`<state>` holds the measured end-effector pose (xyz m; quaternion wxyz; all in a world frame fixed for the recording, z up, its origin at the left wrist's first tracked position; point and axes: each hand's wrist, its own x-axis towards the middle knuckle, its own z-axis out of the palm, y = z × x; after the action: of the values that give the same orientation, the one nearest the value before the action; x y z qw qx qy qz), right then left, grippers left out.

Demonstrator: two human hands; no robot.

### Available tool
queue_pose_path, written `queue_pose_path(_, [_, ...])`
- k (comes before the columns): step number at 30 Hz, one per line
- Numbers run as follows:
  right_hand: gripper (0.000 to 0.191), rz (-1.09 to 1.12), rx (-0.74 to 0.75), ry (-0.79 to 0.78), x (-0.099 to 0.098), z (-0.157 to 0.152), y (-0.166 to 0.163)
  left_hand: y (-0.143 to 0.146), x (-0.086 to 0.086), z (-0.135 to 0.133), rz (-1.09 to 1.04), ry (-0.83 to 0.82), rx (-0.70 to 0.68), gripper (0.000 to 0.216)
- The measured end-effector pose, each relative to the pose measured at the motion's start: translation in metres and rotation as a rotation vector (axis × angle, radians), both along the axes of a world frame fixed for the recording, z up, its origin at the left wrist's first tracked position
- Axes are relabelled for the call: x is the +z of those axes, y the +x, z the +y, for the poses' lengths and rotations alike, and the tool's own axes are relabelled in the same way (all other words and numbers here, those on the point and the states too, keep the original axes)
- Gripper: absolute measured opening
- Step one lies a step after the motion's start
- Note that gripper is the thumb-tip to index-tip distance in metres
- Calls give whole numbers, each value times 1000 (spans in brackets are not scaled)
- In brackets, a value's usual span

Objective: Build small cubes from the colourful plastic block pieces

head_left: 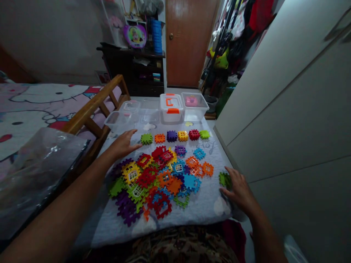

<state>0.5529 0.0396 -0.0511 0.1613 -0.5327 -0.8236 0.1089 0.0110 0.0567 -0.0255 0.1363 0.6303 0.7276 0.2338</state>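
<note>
Nearest the body, the right hand [240, 190] lies flat with fingers spread on the quilted mat [203, 208], its fingertips touching a lone green tile [225, 179] at the mat's right edge. Between both hands sits the heap of interlocking plastic tiles [156, 179], notched squares in many colours, some with window frames. They look light, stiff and a little slick; a pinch across two opposite notched edges should hold one best. Further out, the left hand [123, 144] rests open, fingers stretched and holding nothing, its tips just short of a green cube [146, 138] that starts a row of built cubes [182, 136]. Beyond that row stand clear plastic tubs [194, 107], one with an orange-latched lid [171, 103].
</note>
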Motion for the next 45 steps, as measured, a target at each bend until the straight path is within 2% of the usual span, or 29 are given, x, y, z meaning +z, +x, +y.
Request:
queue_pose_path(2, [63, -3, 4, -15, -1, -2, -2, -3, 2, -26, -10, 37, 34, 94])
queue_pose_path(4, [56, 20, 3, -42, 1, -1, -5, -4, 0, -57, -55, 28, 113, 86])
queue_pose_path(8, [42, 185, -15, -147, 14, 1, -16, 0, -14, -115, -172, 25, 301, 73])
queue_pose_path(12, [33, 403, -62, -274, 25, 1, -38, 16, -28, -146, -248, 46, 373, 66])
queue_pose_path(18, [39, 649, -22, -382, 29, 10, -86, 39, -27, -136, -470, 105, 448, 64])
queue_pose_path(22, [24, 578, 37, -317, 22, 25, -111, 45, -27, -129, -608, 152, 457, 61])
queue_pose_path(25, [19, 480, 60, -189, 16, 36, -121, 45, -32, -132, -620, 144, 417, 62])
queue_pose_path(30, [25, 327, 74, 10, 15, 45, -114, 42, -37, -139, -597, 138, 396, 60])
queue_pose_path(36, [52, 22, 116, 18, 12, 43, -98, 45, -36, -139, -672, 201, 408, 61])
queue_pose_path(41, [35, -65, 153, -21, 1, 50, -97, 48, -33, -141, -716, 240, 420, 58])
queue_pose_path(45, [38, -6, 152, -29, 7, 58, -97, 45, -37, -142, -743, 325, 393, 54])
